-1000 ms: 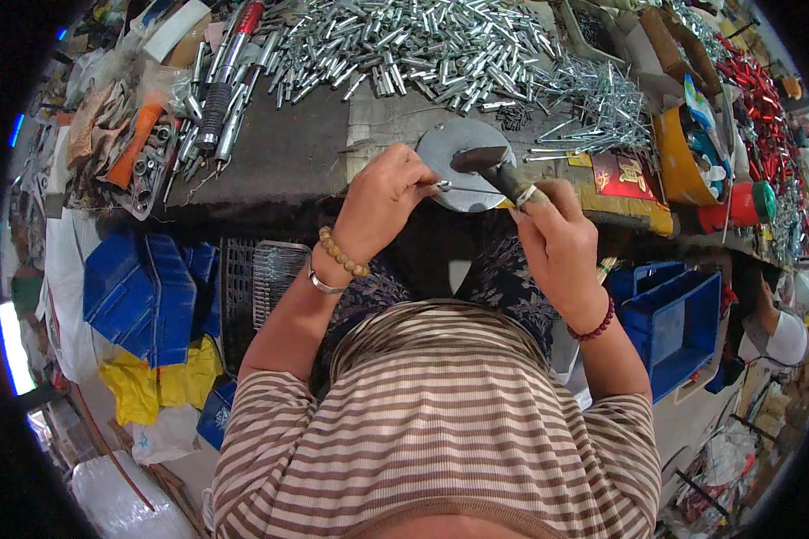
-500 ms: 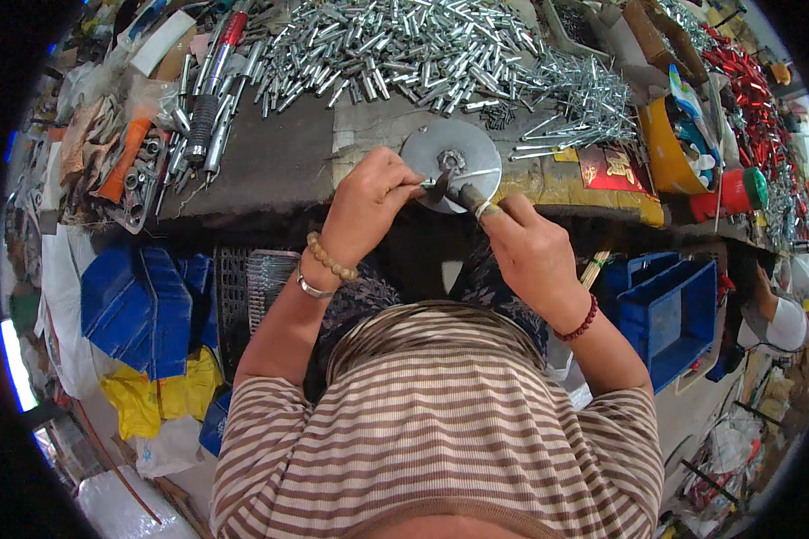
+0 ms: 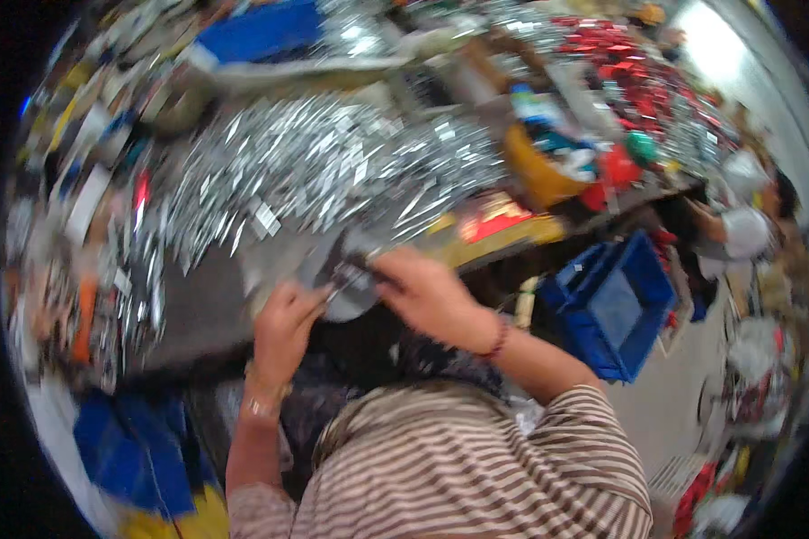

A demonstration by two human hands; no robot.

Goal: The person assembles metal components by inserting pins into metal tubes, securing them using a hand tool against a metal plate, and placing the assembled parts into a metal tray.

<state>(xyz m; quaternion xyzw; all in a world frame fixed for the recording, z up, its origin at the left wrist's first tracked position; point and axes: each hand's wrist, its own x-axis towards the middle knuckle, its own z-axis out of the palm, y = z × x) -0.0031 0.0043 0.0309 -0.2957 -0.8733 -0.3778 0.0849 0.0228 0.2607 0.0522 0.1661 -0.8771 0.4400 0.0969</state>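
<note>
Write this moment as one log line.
Left hand: pinching small piece, blurred; right hand: holding dark tool; beneath: grey disc; beyond: silvery metal parts

A small metal piece (image 3: 335, 288) sits in the left fingers (image 3: 304, 305), the hammer (image 3: 339, 253) in the right fingers (image 3: 394, 268), both over a disc (image 3: 355, 308) on the desk (image 3: 198, 296). Beyond the fingers spreads a heap of tubes (image 3: 288, 171), with thin rods (image 3: 440, 166) at its right. Right of the fingers lies a card (image 3: 493, 220); past it stand a tub (image 3: 530, 175) and, just beside, a jar (image 3: 616, 171). Lower right, below the desk, is a crate (image 3: 634, 346). Well left of the fingers lie hand tools (image 3: 85, 310); lower left, beneath, are bins (image 3: 130, 458)
</note>
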